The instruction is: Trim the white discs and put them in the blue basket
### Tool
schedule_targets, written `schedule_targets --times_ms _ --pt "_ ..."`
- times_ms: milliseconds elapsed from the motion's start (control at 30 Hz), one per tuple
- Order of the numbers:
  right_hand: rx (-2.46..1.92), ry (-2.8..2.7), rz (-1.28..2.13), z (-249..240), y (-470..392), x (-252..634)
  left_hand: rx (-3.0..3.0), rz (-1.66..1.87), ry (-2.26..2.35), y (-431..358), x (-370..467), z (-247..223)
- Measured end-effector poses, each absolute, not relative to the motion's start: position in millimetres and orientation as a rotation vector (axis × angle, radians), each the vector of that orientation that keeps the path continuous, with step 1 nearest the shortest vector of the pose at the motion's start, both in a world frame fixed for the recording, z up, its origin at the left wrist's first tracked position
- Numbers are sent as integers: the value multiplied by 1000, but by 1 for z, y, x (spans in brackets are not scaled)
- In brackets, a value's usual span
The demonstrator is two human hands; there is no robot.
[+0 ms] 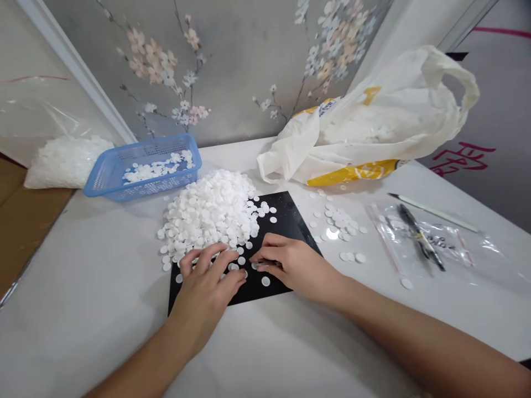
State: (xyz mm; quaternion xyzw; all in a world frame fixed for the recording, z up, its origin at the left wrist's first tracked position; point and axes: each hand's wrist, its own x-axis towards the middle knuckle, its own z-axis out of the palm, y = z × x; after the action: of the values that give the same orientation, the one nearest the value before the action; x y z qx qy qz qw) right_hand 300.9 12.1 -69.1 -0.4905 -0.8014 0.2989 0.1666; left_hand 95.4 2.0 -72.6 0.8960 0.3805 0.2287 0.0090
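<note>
Most white discs sit heaped partly on the black mat, few right of it; above it the left hand spreads open, the right hand pinches a thin object

Floral panel: 12 o'clock. Cardboard: 9 o'clock. Black pen: 3 o'clock, positioned on clear plastic bag.

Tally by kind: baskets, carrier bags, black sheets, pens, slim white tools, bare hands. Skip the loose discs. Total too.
Blue plastic basket: 1
White carrier bag: 1
Black sheet: 1
Black pen: 1
Slim white tool: 1
Bare hands: 2 (left hand, right hand)
Total: 7
</note>
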Motion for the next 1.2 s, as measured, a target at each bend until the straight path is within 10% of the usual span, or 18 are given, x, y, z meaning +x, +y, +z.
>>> schedule_targets --times_ms 233,533,800,1200 --pt "-1347 -2252 822 -68 13 301 2876 696 1151 -1 97 -70" --pt "-1300 -2266 888 -66 13 305 1169 789 1242 2 95 -58" --pt "-1190 -2477 677 -68 14 301 846 728 1122 2 97 -62" --pt "-1301 -1293 1744 -41 -15 281 912 618 954 -19 106 -45"
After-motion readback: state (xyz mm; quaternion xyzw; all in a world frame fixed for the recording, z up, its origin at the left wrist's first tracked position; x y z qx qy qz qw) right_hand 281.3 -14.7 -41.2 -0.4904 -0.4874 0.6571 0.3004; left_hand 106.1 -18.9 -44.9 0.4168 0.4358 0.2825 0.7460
